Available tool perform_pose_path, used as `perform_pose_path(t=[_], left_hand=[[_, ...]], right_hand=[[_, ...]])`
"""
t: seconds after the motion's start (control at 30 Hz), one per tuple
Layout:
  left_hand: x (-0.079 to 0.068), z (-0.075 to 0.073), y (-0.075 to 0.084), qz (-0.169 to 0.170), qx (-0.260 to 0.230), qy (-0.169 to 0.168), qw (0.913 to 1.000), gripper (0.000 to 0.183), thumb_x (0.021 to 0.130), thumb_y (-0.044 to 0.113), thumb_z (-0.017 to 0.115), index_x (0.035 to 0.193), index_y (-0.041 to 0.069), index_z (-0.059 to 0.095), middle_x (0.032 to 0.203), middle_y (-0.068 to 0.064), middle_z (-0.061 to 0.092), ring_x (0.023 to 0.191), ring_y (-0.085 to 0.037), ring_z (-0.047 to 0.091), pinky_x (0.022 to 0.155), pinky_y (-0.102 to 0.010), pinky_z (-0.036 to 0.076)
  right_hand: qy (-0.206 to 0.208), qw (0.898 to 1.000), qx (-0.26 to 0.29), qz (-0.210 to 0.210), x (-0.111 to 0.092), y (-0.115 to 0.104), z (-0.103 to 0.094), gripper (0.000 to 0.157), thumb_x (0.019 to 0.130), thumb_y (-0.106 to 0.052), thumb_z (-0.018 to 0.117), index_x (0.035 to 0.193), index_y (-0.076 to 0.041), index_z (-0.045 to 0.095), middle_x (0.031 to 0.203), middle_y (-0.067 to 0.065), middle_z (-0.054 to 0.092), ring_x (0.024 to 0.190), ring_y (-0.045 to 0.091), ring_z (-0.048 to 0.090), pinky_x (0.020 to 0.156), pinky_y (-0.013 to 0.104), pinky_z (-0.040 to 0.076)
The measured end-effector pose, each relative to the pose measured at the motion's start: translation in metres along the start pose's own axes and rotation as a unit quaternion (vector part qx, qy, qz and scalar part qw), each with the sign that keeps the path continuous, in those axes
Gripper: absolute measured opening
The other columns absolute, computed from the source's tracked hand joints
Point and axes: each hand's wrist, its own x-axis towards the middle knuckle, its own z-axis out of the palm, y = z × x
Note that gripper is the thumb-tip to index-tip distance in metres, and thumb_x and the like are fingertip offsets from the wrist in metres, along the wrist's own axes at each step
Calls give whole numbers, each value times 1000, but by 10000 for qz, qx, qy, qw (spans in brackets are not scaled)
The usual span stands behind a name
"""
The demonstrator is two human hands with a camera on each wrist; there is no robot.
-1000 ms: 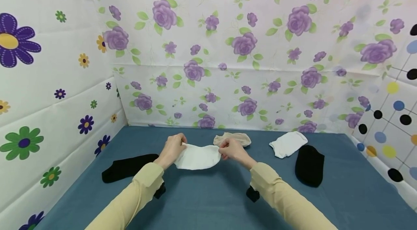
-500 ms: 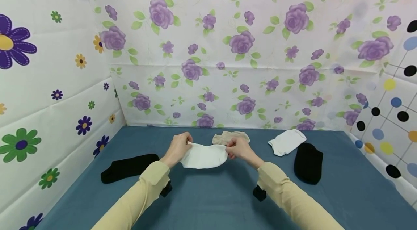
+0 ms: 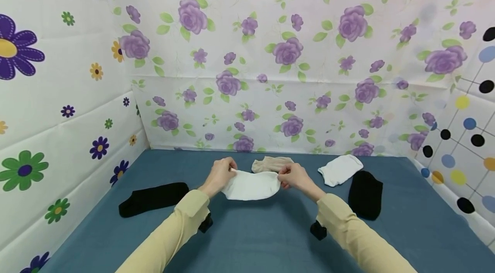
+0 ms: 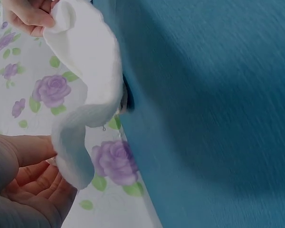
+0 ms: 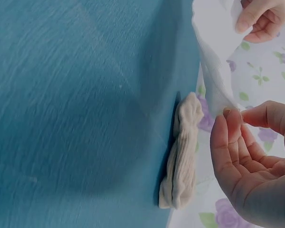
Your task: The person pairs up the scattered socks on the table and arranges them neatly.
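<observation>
A white sock hangs stretched sideways between my two hands, held above the blue cloth. My left hand pinches its left end between thumb and fingers, seen close up in the left wrist view, where the sock sags and twists. At the other end, my right hand pinches a corner with thumb and fingertips, as the right wrist view also shows. Just behind the held sock lies a beige sock, partly covered by it and my right hand; its ribbed folds show in the right wrist view.
On the blue cloth, a black sock lies left, beside my left wrist. Another white sock and a black sock lie on the right. Floral sheets wall off the back and the left side.
Both hands have moved to the right together, carrying the white sock with them. The grip at each end looks the same. The socks on the cloth have stayed in place.
</observation>
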Motion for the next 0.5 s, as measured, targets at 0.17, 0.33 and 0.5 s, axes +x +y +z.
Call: perform_pose_path(t=[0.17,0.33,0.5], left_hand=[[2,8,3,-5,-53,-50,10000,6,81,-4,65,84,-1,61,73,-5,53,64,-17,48,58,-31,43],[5,16,6,-16,-86,-137,9999,6,80,-3,65,84,-1,61,73,-4,54,65,-17,48,59,-30,43],[10,23,10,15,-176,-221,9996,7,80,-3,65,85,-1,61,75,-4,54,66,-17,49,59,-30,43]], right_hand=[[-2,10000,-19,73,-2,5,-7,5,80,2,57,80,1,61,62,9,58,54,19,58,58,39,51],[-51,9999,-59,102,-5,9,-13,5,79,2,57,77,0,61,63,8,59,55,19,59,58,39,51],[-2,9999,25,171,-6,15,-20,4,79,1,57,78,1,61,63,8,59,55,18,59,58,39,51]])
